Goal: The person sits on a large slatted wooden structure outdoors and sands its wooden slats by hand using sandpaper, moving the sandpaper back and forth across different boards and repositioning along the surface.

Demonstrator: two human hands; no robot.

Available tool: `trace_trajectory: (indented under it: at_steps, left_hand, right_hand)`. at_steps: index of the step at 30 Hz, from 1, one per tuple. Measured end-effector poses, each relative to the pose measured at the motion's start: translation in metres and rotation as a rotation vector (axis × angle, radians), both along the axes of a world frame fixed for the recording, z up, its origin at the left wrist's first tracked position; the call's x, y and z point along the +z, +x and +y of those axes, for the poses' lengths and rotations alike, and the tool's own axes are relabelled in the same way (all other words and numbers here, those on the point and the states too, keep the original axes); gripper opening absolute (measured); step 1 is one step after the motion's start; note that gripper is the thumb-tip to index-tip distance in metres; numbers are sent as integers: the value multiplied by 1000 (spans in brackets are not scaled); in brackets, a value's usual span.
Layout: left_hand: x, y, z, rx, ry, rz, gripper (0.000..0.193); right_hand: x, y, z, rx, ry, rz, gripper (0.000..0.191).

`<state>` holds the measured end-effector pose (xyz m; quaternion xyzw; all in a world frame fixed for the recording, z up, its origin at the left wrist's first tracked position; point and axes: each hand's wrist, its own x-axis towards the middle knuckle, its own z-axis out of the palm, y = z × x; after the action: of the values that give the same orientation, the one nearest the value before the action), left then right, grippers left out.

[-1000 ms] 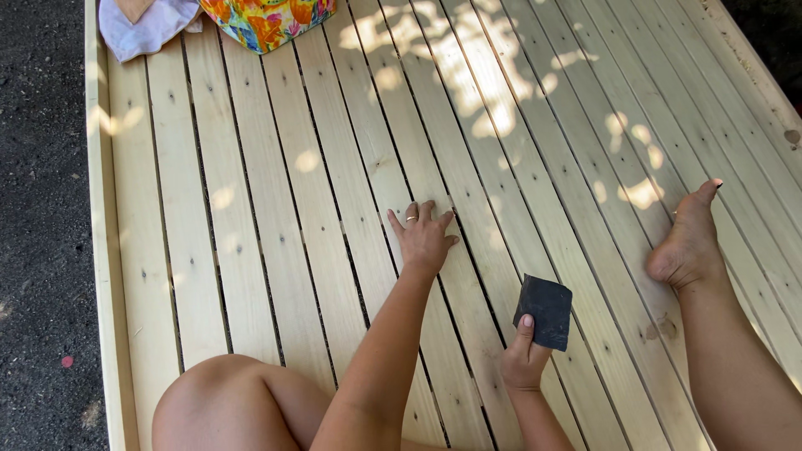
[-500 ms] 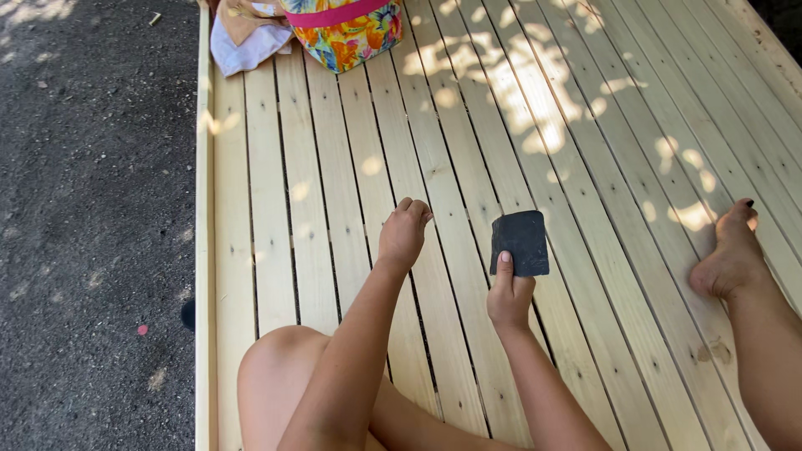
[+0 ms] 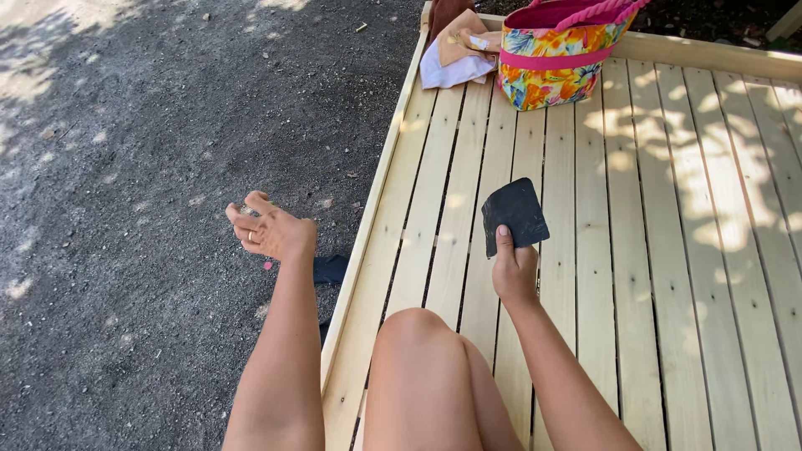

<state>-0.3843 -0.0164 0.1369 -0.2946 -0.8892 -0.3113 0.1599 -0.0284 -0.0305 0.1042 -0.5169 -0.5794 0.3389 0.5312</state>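
Our right hand pinched the dark pad by its lower edge, thumb on top, holding it up just over the slats. It looked thin, light and a bit bendy, so an edge grip seemed fine. Our left hand hung loose, fingers half curled and holding nothing, out over the gravel. 1 flowery bag sat well beyond the pad.

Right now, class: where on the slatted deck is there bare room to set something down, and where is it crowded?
Free: the slats between the bag and the right hand, out to the right. Crowded: the far corner with bag and cloths, and the near slats by the knee.
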Motion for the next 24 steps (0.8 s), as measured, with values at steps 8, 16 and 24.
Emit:
trace_trajectory:
  at_steps: [8,16,24]
  left_hand:
    - [-57,73,-44,-764,-627,59,7]
    - [-85,68,-61,-758,-517,128,14]
    - [-76,63,-18,-304,-172,170,55]
  right_hand:
    - [-20,18,-29,23,4,-140,41]
    - [-34,-28,-18,125,-245,-177,44]
    - [-27,44,-35,-78,120,-159,39]
